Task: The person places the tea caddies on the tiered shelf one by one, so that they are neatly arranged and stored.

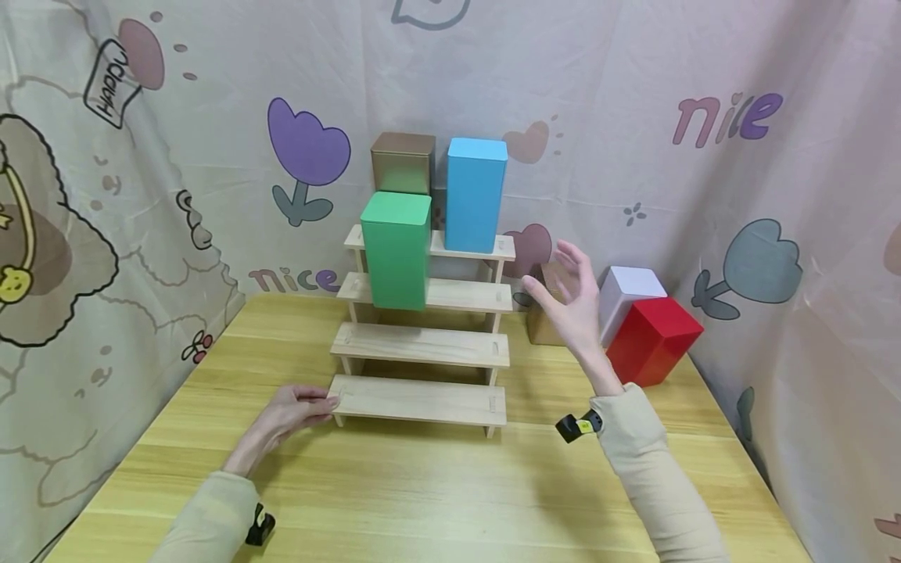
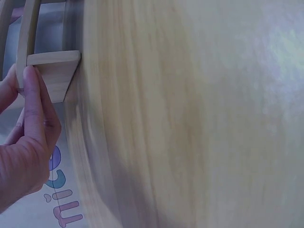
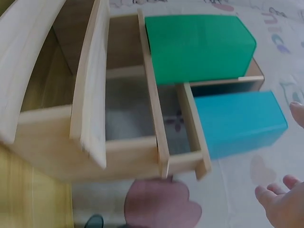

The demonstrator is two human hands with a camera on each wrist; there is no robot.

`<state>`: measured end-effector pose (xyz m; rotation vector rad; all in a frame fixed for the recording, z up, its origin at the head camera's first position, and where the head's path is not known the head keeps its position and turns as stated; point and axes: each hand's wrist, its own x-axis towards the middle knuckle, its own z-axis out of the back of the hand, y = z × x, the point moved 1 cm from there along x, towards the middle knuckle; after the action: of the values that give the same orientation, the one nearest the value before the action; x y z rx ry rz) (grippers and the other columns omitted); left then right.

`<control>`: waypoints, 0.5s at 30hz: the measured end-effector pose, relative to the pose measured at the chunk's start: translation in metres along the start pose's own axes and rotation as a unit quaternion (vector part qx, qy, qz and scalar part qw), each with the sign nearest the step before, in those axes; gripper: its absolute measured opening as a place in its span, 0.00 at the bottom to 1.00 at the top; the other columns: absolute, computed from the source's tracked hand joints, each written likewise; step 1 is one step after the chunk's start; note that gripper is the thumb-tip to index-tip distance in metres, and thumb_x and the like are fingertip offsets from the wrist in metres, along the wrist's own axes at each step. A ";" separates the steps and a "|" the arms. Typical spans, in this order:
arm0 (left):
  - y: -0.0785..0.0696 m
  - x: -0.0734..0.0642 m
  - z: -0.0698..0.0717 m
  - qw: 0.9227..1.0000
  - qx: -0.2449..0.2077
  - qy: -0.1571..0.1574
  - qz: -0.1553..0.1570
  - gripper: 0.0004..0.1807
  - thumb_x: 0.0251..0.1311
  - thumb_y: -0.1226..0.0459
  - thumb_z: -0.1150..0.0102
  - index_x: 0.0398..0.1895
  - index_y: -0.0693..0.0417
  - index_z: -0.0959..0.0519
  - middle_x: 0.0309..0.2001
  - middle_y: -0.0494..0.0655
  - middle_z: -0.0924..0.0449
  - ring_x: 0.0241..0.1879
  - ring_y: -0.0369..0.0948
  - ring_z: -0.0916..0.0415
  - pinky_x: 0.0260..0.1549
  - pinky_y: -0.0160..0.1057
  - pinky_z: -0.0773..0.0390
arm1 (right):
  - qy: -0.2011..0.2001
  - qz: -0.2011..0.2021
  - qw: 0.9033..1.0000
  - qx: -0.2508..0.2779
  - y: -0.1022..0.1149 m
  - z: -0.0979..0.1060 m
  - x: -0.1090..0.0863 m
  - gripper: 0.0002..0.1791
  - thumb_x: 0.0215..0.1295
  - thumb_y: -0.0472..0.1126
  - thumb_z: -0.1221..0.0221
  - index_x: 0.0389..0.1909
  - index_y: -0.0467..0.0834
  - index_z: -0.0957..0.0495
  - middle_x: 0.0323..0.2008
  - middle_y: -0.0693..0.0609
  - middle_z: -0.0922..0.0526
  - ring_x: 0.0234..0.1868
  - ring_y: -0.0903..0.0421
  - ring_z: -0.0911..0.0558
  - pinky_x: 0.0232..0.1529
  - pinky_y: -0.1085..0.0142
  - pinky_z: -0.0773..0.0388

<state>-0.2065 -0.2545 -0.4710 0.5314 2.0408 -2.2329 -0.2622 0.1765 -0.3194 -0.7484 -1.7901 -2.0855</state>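
Observation:
A stepped wooden shelf (image 1: 422, 397) with several tiers stands on the table. My left hand (image 1: 292, 410) pinches the left end of its lowest tier between thumb and fingers; the left wrist view shows this hand (image 2: 33, 126) at the board's edge. A green box (image 1: 394, 262) stands upright on the second tier from the top, at the left. On the top tier are a blue box (image 1: 475, 199) at the right and a brown box (image 1: 403, 166), partly hidden behind the green one. To the right of the shelf, my right hand (image 1: 576, 305) is raised, fingers spread, holding nothing.
Behind my right hand, a tan box (image 1: 543, 324) stands on the table, partly hidden. Further right are a white box (image 1: 622, 289) and, in front of it, a tilted-looking red box (image 1: 651, 344). A printed curtain (image 1: 584, 70) hangs round the table's back and sides.

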 end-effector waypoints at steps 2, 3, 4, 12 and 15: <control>0.000 0.000 0.000 1.000 0.000 0.000 0.000 0.32 0.67 0.73 0.42 0.65 0.88 0.43 0.41 0.49 0.19 0.37 0.34 0.16 0.46 0.29 0.11 | -0.009 -0.006 1.000 -0.005 -0.002 0.009 -0.001 0.39 0.60 0.34 0.31 0.71 0.42 0.36 0.71 0.51 0.32 0.73 0.54 0.33 0.78 0.49 0.32; 0.000 0.000 0.000 1.000 0.000 0.000 -0.001 0.32 0.67 0.73 0.42 0.65 0.88 0.43 0.41 0.49 0.19 0.37 0.34 0.16 0.46 0.29 0.11 | -0.014 -0.009 1.000 -0.009 -0.003 0.013 -0.002 0.39 0.60 0.33 0.31 0.71 0.41 0.37 0.71 0.51 0.32 0.74 0.54 0.33 0.78 0.49 0.32; 0.000 0.000 0.000 1.000 0.000 0.000 -0.001 0.32 0.67 0.73 0.42 0.65 0.88 0.43 0.41 0.48 0.19 0.37 0.34 0.16 0.46 0.29 0.11 | -0.017 -0.009 1.000 -0.010 -0.004 0.017 -0.003 0.39 0.61 0.33 0.31 0.71 0.40 0.37 0.71 0.51 0.33 0.74 0.54 0.33 0.78 0.49 0.33; 0.000 -0.001 0.000 1.000 -0.001 0.003 -0.002 0.31 0.67 0.72 0.41 0.64 0.88 0.42 0.41 0.48 0.19 0.37 0.34 0.16 0.46 0.30 0.11 | -0.055 -0.015 0.998 -0.027 -0.016 0.051 -0.010 0.39 0.60 0.32 0.31 0.71 0.46 0.35 0.70 0.53 0.33 0.72 0.54 0.33 0.79 0.53 0.33; 0.000 -0.001 0.000 1.000 0.001 0.003 -0.003 0.31 0.67 0.72 0.41 0.64 0.88 0.41 0.40 0.48 0.18 0.37 0.34 0.16 0.46 0.30 0.11 | -0.075 -0.017 0.996 -0.054 -0.024 0.064 -0.014 0.38 0.60 0.34 0.31 0.71 0.47 0.35 0.70 0.54 0.32 0.72 0.55 0.33 0.79 0.53 0.33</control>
<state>-0.2054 -0.2545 -0.4704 0.5343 2.0464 -2.2402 -0.2508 0.2422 -0.3407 -0.9319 -1.7883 -2.2172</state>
